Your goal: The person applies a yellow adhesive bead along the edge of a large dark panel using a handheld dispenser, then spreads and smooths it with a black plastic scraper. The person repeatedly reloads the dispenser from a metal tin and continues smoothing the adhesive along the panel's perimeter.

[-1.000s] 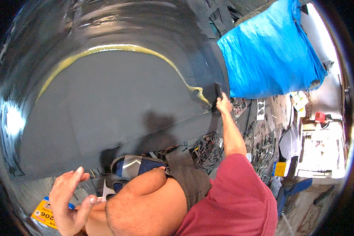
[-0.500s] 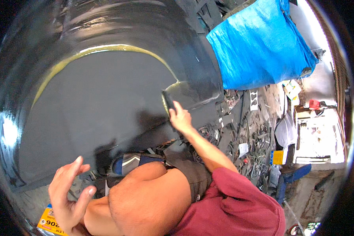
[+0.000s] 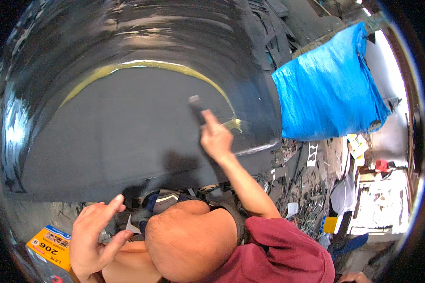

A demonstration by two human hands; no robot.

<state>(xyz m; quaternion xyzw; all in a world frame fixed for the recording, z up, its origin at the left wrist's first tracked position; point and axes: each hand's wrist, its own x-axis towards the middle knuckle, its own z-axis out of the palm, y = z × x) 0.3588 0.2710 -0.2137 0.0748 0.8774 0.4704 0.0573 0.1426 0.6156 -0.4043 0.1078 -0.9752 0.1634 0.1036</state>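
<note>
A dark, flat hand tool (image 3: 196, 104), blurred, juts up and leftward from the right hand (image 3: 216, 139), over a broad, matte dark-grey sheet (image 3: 118, 127); contact is unclear. Beyond them arches a glossy yellow band of liquid (image 3: 156, 64). A yellow-and-blue boxy container (image 3: 46, 249), contents hidden, sits just beside the left hand (image 3: 97, 238). The right hand is curled round the tool, one finger extended; the left is spread, thumb apart from fingers.
</note>
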